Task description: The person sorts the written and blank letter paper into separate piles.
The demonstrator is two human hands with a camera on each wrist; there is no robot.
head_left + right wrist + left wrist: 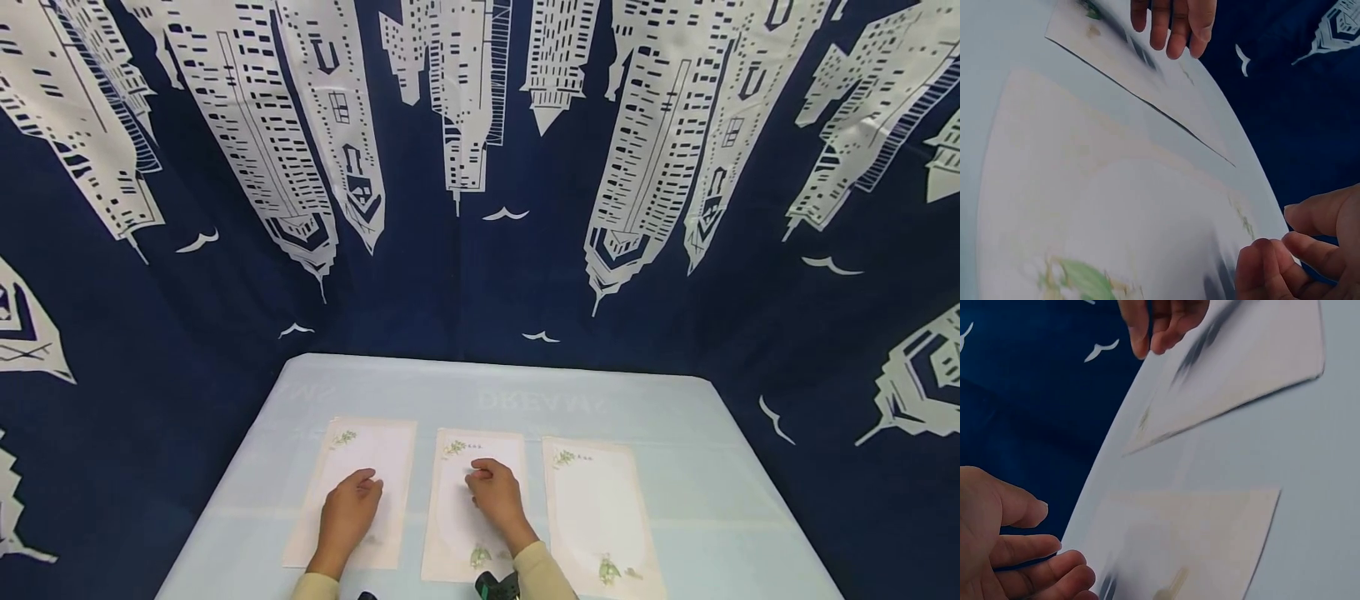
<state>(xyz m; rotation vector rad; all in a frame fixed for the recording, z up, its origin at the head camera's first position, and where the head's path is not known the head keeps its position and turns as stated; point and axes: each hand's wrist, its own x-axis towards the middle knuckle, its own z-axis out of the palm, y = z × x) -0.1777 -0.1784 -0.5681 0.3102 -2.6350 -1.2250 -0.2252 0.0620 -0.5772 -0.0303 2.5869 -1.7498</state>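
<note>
We see a counter (712, 467) carrying three sheets in a row: right sheet (600, 512), middle sheet (457, 517), left sheet (390, 508). The left hand (348, 512) hovers over the left sheet, the right hand (497, 492) over the middle sheet; both have relaxed, loosely curved fingers.

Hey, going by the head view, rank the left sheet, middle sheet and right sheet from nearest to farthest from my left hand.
1. Left sheet: directly behind your left hand in this view.
2. Middle sheet: next one over, to that hand's right.
3. Right sheet: farthest right, beyond the middle one.
</note>
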